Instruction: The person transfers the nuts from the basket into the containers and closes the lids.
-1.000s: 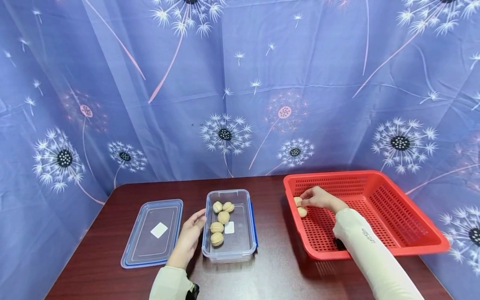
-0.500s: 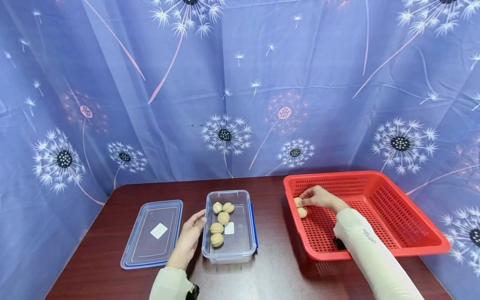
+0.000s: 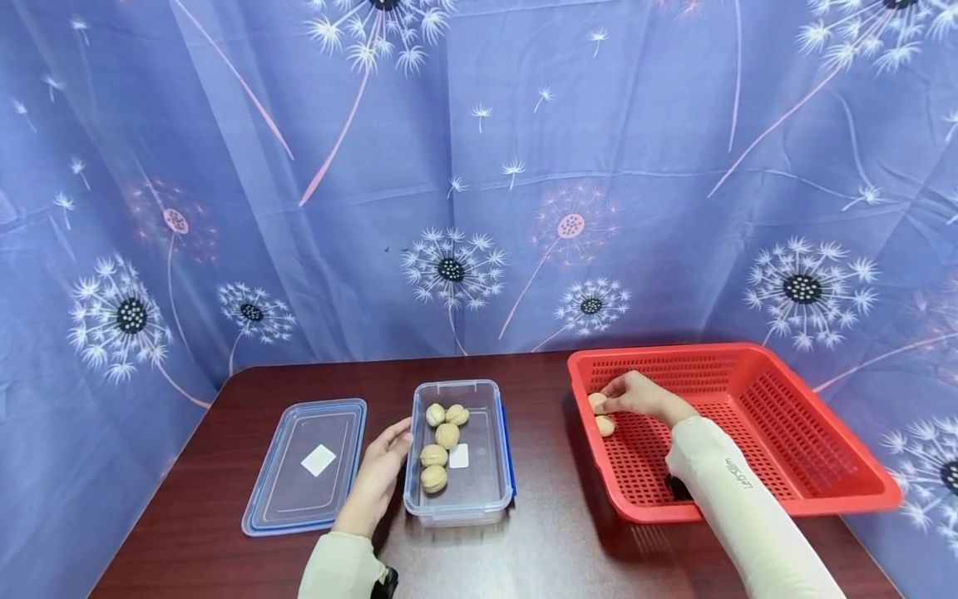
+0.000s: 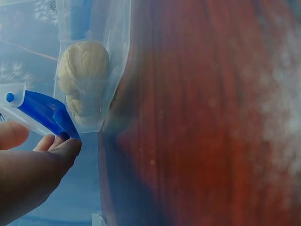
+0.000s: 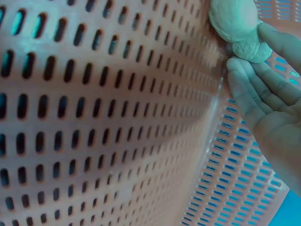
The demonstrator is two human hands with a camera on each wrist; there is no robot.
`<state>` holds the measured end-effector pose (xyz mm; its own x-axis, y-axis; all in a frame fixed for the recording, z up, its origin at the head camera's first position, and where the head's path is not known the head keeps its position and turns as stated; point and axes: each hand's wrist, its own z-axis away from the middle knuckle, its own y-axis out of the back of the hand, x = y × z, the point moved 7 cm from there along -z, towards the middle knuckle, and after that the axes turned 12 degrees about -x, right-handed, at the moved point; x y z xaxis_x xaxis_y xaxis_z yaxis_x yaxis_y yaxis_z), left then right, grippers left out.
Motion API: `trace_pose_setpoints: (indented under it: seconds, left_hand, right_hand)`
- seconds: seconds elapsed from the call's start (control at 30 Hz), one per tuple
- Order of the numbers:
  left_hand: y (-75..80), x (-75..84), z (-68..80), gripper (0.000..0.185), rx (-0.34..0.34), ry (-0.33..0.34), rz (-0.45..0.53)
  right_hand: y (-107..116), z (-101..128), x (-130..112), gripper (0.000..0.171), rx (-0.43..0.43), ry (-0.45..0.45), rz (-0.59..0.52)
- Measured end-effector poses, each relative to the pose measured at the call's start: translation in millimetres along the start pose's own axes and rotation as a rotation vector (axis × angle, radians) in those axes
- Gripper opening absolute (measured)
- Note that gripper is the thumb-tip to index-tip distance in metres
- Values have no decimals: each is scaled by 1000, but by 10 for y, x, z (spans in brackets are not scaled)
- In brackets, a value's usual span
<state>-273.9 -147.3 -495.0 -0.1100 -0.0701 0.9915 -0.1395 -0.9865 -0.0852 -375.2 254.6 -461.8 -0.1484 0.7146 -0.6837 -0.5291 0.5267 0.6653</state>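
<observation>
In the head view, the right hand (image 3: 636,395) reaches into the near-left corner of a red basket (image 3: 808,466) and pinches a walnut (image 3: 595,401) between its fingertips against the basket's left wall, with a second walnut (image 3: 604,425) lying on the mesh floor just below it. The left hand (image 3: 382,470) rests with relaxed, nearly straight fingers against the left side of a clear container (image 3: 486,491) that holds five walnuts (image 3: 446,435); a blue-rimmed lid (image 3: 284,491) lies flat on the dark counter (image 3: 554,549) just to the left of that hand. In the left wrist view, the fingertips (image 4: 63,146) touch a blue clip at the container's (image 4: 113,56) edge, and one nut (image 4: 84,68) shows through the clear wall above the counter (image 4: 202,117). In the right wrist view, the fingers (image 5: 256,89) curl around the held walnut (image 5: 237,23) beside the perforated basket wall (image 5: 103,117).
</observation>
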Motion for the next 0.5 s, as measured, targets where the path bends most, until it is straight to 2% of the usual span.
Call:
trace_pose_setpoints:
  seconds: [0.17,0.5]
  left_hand:
    - [8,1,-4,42,3,4,-3]
    - [-4,-4,5,42,-5,15,-6]
  right_hand:
    - [90,65,-50,40,23,16,25]
    - [233,143,-158,42,70,26,-8]
